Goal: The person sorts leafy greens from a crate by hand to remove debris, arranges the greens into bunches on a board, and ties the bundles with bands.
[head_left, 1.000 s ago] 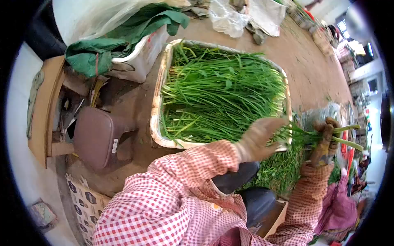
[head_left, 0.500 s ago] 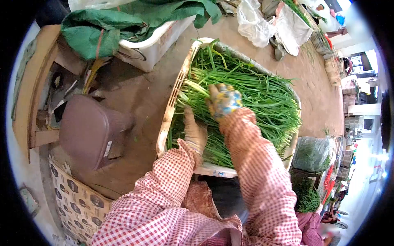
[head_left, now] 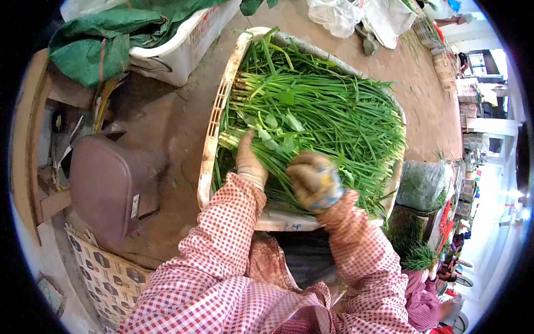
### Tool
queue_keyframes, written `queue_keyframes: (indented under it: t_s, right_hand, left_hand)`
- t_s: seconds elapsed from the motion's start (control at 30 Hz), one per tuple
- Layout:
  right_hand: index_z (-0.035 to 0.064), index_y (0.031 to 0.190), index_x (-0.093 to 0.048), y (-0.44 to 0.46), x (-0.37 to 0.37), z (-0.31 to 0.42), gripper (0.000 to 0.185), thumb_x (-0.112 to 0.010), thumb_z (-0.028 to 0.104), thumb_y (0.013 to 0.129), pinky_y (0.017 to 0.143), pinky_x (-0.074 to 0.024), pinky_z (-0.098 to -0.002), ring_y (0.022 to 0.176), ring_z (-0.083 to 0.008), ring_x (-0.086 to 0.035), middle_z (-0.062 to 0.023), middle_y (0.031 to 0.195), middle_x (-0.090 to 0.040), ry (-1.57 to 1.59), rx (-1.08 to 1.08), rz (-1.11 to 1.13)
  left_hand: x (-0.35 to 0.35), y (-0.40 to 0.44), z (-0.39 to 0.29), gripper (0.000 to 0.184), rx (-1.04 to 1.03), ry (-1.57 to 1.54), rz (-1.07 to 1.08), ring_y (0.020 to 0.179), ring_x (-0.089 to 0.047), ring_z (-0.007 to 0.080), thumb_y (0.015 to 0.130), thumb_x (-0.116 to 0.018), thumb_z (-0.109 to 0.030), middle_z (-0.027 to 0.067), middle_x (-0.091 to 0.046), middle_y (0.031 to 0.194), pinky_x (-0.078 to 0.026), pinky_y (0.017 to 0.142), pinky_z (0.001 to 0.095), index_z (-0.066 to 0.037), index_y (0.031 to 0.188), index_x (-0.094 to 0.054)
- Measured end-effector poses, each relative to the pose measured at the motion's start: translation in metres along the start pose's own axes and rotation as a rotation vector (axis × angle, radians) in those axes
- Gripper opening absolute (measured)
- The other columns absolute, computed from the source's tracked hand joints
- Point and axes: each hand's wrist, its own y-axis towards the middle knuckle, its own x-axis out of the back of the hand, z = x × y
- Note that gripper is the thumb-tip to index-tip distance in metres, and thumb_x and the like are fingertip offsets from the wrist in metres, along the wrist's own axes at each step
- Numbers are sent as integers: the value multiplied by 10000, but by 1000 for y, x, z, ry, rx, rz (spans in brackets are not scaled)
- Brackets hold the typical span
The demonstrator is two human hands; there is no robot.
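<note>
A white, dirt-stained plastic crate [head_left: 213, 128] holds long green leafy stalks [head_left: 334, 106], their pale ends mostly toward its left side. My left hand [head_left: 250, 160], in a tan glove, lies on the stalks near the crate's left front part, its thumb raised beside the pale ends; the fingers are partly hidden among the greens. To its right, over the greens near the front rim, is my right hand [head_left: 312, 181], in a stained glove with blue and yellow patches. Its fingers are curled and slightly blurred, and whatever they hold cannot be made out.
A brown stool [head_left: 103, 183] stands left of the crate. Behind it is a white bin [head_left: 183, 42] with green cloth [head_left: 111, 42]. Plastic-wrapped greens [head_left: 421, 186] are at the right, with a person in a purple top [head_left: 421, 303] below. White bags [head_left: 384, 19] lie beyond the crate.
From holding stalks at the right, my right hand has moved to the crate, then down toward its front rim. My left hand has moved left onto the stalks near the pale ends.
</note>
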Motion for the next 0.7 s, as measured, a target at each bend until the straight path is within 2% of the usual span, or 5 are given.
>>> queue_keyframes:
  t_s: [0.2, 0.3, 0.43, 0.5, 0.7]
  right_hand:
    - [74, 989, -654, 18, 32, -55, 162, -649, 97, 829, 783, -518, -405, 929, -319, -627, -163, 968, -647, -56, -425, -200]
    - [51, 1088, -629, 52, 18, -50, 419, -648, 397, 851, 877, -479, -441, 993, -358, -606, -188, 1048, -641, -5, -547, 86]
    - [12, 1239, -544, 101, -14, -20, 716, -671, 544, 777, 965, -443, -434, 1120, -363, -562, -242, 1187, -577, -130, -571, 534]
    - [41, 1319, -474, 108, -40, -23, 748, -663, 523, 780, 965, -445, -430, 1125, -386, -545, -242, 1241, -540, -348, -575, 646]
    - [69, 1210, -564, 81, -64, -49, 559, -658, 433, 797, 907, -459, -440, 1093, -400, -542, -227, 1163, -567, 5, -557, 527]
  left_hand:
    - [-11, -9, -2, 464, -34, 52, -227, 1037, -560, 310, 830, -587, -388, 138, -590, 1161, -445, 927, 484, -81, 1174, -548]
    - [-17, -13, -2, 449, -49, 44, -337, 999, -573, 310, 815, -591, -375, 141, -604, 1119, -457, 908, 482, -68, 1141, -560]
    - [-14, -15, -4, 439, 15, 22, -247, 1002, -571, 316, 827, -582, -382, 160, -616, 1088, -447, 921, 476, -44, 1107, -580]
    - [-24, -24, -4, 454, 38, -87, -131, 996, -567, 333, 828, -584, -382, 167, -608, 1095, -442, 922, 487, -39, 1126, -576]
    - [-38, -36, -7, 450, -46, -16, -205, 1033, -526, 297, 845, -577, -340, 153, -552, 1145, -407, 948, 443, -29, 1166, -531]
